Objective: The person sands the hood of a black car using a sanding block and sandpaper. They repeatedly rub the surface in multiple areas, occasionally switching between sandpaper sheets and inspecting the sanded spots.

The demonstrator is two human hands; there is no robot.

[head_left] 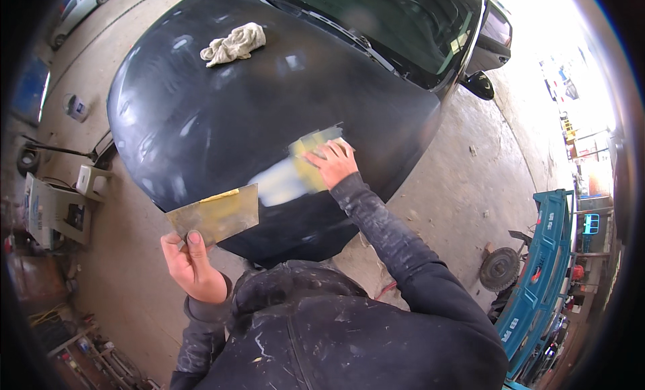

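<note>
My left hand (191, 269) grips a flat mixing plate (222, 219) by its lower edge, thumb on top. Yellow body filler (220, 196) lies in a strip along the plate's upper edge. On the black car bonnet (222, 114), my right hand (334, 163) presses its fingers on a thin, flat filler spreader (325, 134). A yellow smear of filler (311, 176) shows under and beside that hand. Left of the smear is a pale sanded patch (275, 184). The lower part of the spreader is hidden by my fingers.
A crumpled whitish rag (234, 45) lies on the far part of the bonnet. Beyond are the windscreen (396, 20) and a side mirror (478, 85). A bucket (75, 108) and a white machine (57, 208) stand left; a teal tailgate-like panel (537, 276) and a wheel (499, 269) stand right.
</note>
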